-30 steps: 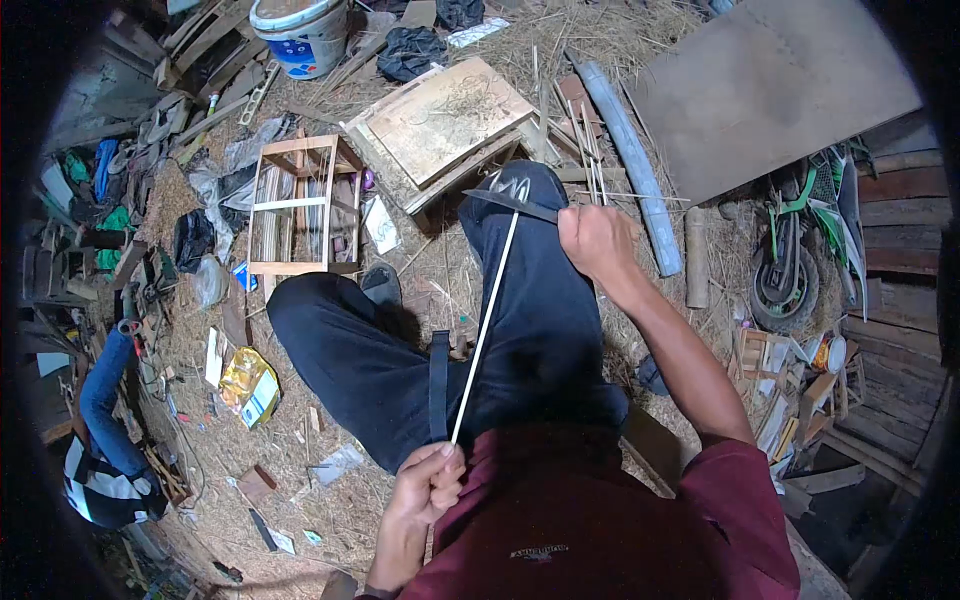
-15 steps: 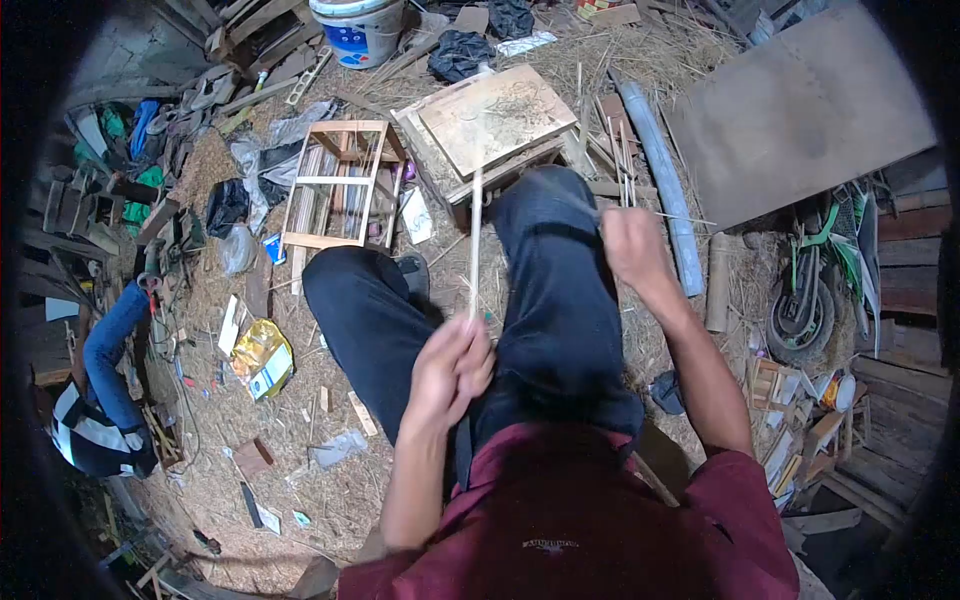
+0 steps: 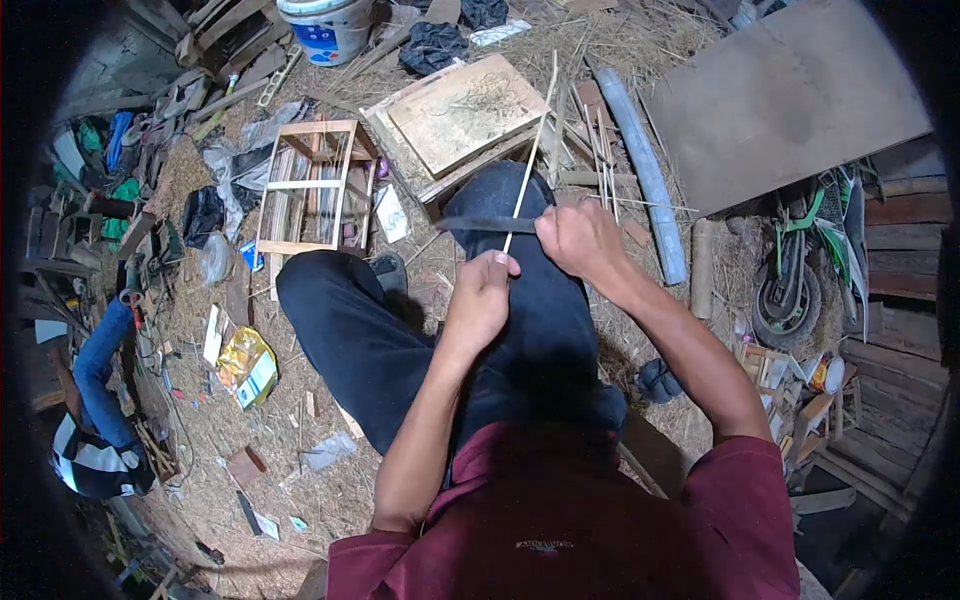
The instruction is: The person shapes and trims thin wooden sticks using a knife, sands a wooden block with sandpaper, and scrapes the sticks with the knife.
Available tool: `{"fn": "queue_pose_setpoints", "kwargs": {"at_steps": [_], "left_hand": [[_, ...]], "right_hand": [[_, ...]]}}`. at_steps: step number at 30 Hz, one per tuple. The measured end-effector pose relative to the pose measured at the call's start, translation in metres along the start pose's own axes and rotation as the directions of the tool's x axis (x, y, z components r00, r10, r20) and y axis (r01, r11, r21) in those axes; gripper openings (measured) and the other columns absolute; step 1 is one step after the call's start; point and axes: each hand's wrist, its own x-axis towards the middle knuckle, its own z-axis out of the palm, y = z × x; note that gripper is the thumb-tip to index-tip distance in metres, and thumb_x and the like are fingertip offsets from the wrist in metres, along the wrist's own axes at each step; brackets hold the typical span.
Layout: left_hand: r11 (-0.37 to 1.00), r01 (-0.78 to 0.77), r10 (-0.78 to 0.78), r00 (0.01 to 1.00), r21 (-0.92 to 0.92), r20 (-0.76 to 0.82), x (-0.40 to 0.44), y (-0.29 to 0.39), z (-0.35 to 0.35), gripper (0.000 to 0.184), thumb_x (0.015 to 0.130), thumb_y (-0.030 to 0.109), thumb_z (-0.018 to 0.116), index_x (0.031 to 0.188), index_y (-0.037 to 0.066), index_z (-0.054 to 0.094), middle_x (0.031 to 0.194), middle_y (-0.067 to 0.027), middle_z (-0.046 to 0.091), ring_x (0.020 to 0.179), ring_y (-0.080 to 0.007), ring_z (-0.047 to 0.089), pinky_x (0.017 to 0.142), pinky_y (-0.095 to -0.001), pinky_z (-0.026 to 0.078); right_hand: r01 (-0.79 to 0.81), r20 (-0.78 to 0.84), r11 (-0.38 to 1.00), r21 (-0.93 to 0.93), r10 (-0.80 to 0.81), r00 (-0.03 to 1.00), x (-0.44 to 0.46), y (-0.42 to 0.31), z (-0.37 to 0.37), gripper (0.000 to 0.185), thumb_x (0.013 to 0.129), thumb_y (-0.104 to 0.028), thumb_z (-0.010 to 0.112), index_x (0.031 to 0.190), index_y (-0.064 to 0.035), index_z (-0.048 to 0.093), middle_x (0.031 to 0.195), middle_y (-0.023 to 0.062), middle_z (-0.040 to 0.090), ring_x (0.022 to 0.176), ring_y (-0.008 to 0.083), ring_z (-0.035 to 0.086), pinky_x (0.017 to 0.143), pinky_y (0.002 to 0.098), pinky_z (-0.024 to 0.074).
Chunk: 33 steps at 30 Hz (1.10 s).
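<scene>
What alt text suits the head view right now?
The left hand grips a thin stick above the right leg while the right hand holds a knife across it. A wooden frame sits on the littered floor.

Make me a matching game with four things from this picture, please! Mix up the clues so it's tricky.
Things:
1. knife
2. bucket
3. thin stick
4. crinkly packet

Clues:
A. gripped at its lower end by the left hand
B. mostly shiny yellow-gold
C. gripped in the right hand
D. at the top edge of the picture, white with blue on its side

Right pairs: 1-C, 2-D, 3-A, 4-B.
</scene>
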Motion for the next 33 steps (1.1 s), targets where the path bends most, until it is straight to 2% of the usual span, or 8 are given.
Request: {"fn": "queue_pose_setpoints", "kwargs": {"at_steps": [10,20,22,23,26,27,30,33], "left_hand": [[0.773,0.459,-0.374,0.887,-0.437,0.270,-0.095,0.007,-0.027,0.031,0.105,0.029,0.040,0.085,0.009,0.052,0.056,0.0081,0.032,0.044,-0.0025,0.026,0.041,-0.0215,0.021],[0.743,0.525,-0.443,0.851,-0.414,0.283,-0.179,0.006,-0.064,0.032,0.104,0.031,0.042,0.085,0.007,0.052,0.057,0.0076,0.032,0.046,-0.0026,0.024,0.042,-0.0221,0.019],[0.748,0.465,-0.434,0.882,-0.473,0.183,-0.173,0.012,-0.068,0.031,0.103,0.032,0.044,0.087,0.007,0.053,0.057,0.0074,0.032,0.045,-0.0035,0.026,0.042,-0.0220,0.020],[0.792,0.385,-0.386,0.917,-0.474,0.100,-0.162,0.013,-0.067,0.030,0.103,0.031,0.044,0.088,0.007,0.053,0.057,0.0074,0.033,0.045,-0.0035,0.027,0.041,-0.0216,0.020],[0.895,0.205,-0.248,0.967,-0.397,-0.061,-0.104,0.019,-0.067,0.026,0.102,0.029,0.045,0.091,0.007,0.054,0.057,0.0068,0.035,0.045,-0.0038,0.029,0.041,-0.0205,0.022],[0.894,0.162,-0.211,0.975,-0.417,-0.075,-0.079,0.020,-0.066,0.024,0.102,0.028,0.046,0.093,0.008,0.055,0.058,0.0065,0.035,0.045,-0.0047,0.032,0.041,-0.0209,0.024],[0.921,0.063,-0.115,0.987,-0.385,-0.114,-0.001,0.029,-0.063,0.021,0.101,0.024,0.046,0.099,0.006,0.056,0.059,0.0055,0.038,0.048,-0.0058,0.036,0.042,-0.0216,0.027],[0.981,-0.129,0.098,0.974,-0.146,-0.207,0.076,0.013,-0.062,0.021,0.099,0.020,0.046,0.098,0.002,0.059,0.064,0.0004,0.053,0.049,-0.0085,0.044,0.043,-0.0246,0.034]], "right_hand": [[-0.154,-0.069,0.987,0.039,0.157,0.985,0.016,0.037,0.017,0.047,0.090,-0.030,0.041,0.071,0.0056,0.067,0.069,0.0330,0.059,0.068,0.0487,0.063,0.068,0.0540,0.0511],[-0.300,-0.081,0.951,0.071,0.305,0.949,0.033,0.069,0.007,0.052,0.096,-0.032,0.033,0.072,0.0040,0.062,0.068,0.0297,0.059,0.069,0.0498,0.059,0.069,0.0541,0.0465],[-0.169,-0.250,0.970,0.175,0.209,0.945,0.045,0.089,0.020,0.057,0.098,-0.035,0.031,0.073,0.0049,0.062,0.067,0.0299,0.059,0.066,0.0478,0.059,0.069,0.0528,0.0460],[-0.320,-0.150,0.902,0.290,0.373,0.916,0.053,0.086,0.016,0.065,0.101,-0.045,0.026,0.074,0.0035,0.060,0.065,0.0234,0.060,0.060,0.0400,0.057,0.065,0.0480,0.0457],[-0.200,-0.172,0.783,0.590,0.363,0.916,0.067,0.045,-0.004,0.074,0.100,-0.057,0.024,0.068,0.0002,0.059,0.053,0.0066,0.047,0.050,0.0199,0.048,0.051,0.0391,0.0368],[-0.152,-0.145,0.742,0.653,0.320,0.936,0.071,0.038,-0.007,0.063,0.098,-0.060,0.038,0.069,-0.0081,0.060,0.057,-0.0056,0.041,0.049,0.0074,0.037,0.046,0.0287,0.0301],[-0.117,-0.050,0.753,0.647,0.194,0.980,0.080,-0.016,-0.030,0.042,0.093,-0.046,0.060,0.076,-0.0072,0.063,0.058,-0.0074,0.045,0.046,0.0050,0.035,0.043,0.0258,0.0271],[-0.146,0.074,0.618,0.772,0.141,0.987,0.115,-0.031,-0.007,0.026,0.086,-0.031,0.072,0.089,-0.0053,0.069,0.059,-0.0077,0.049,0.045,0.0034,0.037,0.042,0.0239,0.0259]]}}
